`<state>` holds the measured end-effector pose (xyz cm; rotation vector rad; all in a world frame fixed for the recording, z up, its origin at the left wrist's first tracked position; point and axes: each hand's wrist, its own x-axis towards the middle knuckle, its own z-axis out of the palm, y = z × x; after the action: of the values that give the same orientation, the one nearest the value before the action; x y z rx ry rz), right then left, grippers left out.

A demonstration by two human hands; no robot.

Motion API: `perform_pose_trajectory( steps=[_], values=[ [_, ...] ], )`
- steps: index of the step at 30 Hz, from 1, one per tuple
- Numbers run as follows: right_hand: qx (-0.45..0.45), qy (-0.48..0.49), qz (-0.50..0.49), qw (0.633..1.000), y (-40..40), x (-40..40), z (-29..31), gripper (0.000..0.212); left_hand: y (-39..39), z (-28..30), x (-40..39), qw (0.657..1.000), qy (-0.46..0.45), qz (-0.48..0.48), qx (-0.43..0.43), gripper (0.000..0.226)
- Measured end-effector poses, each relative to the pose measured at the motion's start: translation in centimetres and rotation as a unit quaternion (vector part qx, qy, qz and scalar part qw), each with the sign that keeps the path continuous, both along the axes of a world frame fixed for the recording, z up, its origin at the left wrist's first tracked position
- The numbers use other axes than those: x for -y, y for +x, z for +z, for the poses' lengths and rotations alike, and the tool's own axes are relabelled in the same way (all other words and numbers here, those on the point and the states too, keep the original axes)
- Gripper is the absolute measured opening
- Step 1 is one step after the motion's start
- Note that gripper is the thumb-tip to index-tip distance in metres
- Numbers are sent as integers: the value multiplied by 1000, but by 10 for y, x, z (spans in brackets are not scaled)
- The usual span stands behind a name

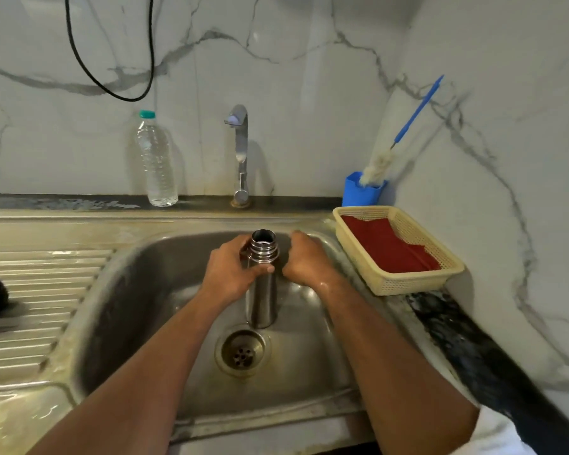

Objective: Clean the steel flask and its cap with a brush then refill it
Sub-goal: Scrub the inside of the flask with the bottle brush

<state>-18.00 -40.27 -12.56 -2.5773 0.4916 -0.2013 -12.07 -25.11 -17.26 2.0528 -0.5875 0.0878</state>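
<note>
Steel flask [262, 290] stands upright in the middle of the frame, inside the sink [138, 290], just above the drain [242, 353]. Its mouth is open and the threaded neck is bare; I do not see the cap anywhere. The left hand [230, 274] is wrapped around the upper body of the flask, with the thumb across the front. The right hand [304, 259] sits just beside the neck with its fingers curled; whether it holds the cap or nothing, I cannot tell.

I judge that the task is at an early step: the flask is open and ready for brushing. The next move probably calls for the bottle brush [404, 136], which leans in a blue holder [358, 193] at the upper right, well apart from the hands.

The flask is a smooth, shiny cylinder and the wrist looks wet, so it may be slippery. The brush has a thin blue handle and a fluffy pale head. Near it is a cream woven-plastic basket [404, 284] with a red cloth [388, 244]. A clear plastic water bottle [156, 162] stands left of the metal tap [240, 152].
</note>
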Motion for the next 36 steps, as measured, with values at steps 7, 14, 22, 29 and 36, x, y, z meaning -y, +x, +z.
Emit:
perform_pose_trajectory(
  steps=[7, 14, 22, 29, 36],
  values=[
    [86, -29, -22, 996, -21, 15, 53, 47, -3, 6, -5, 1000, 5, -5, -6, 66],
    [271, 2, -186, 944, -28, 86, 137, 46, 0, 1, -3, 1000, 11, -7, 8, 55],
    [299, -40, -290, 908, -11, 161, 170, 59, -3, 3, -2, 999, 19, -15, 29, 57],
    [369, -71, -267, 887, 6, 161, 188, 20, 4, -2, -1, 1000, 23, -10, 16, 56],
    [385, -65, -260, 883, 19, 176, 205, 22, 2, -2, 0, 1000, 15, -5, 6, 61]
  ],
)
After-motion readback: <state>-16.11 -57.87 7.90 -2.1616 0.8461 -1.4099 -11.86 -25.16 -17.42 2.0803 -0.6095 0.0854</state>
